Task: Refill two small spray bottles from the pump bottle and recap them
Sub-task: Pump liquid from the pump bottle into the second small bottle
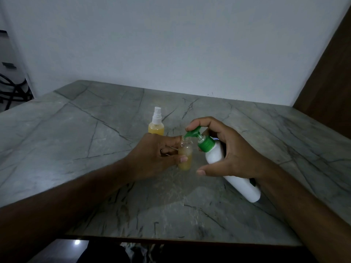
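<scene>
- Left hand grips an uncapped clear small bottle of yellow liquid.
- Right hand grips a tilted white pump bottle, forefinger on its green pump head, nozzle at the small bottle's mouth.
- A capped yellow spray bottle stands behind on the grey marble table.

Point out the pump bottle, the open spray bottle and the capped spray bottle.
pump bottle (214,154), head view, white body.
open spray bottle (185,164), head view, yellow-filled lower body.
capped spray bottle (156,130), head view, yellow body.

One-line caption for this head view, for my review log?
Left hand grips an uncapped spray bottle while the right hand pumps from the tilted pump bottle; a capped spray bottle stands behind.
</scene>
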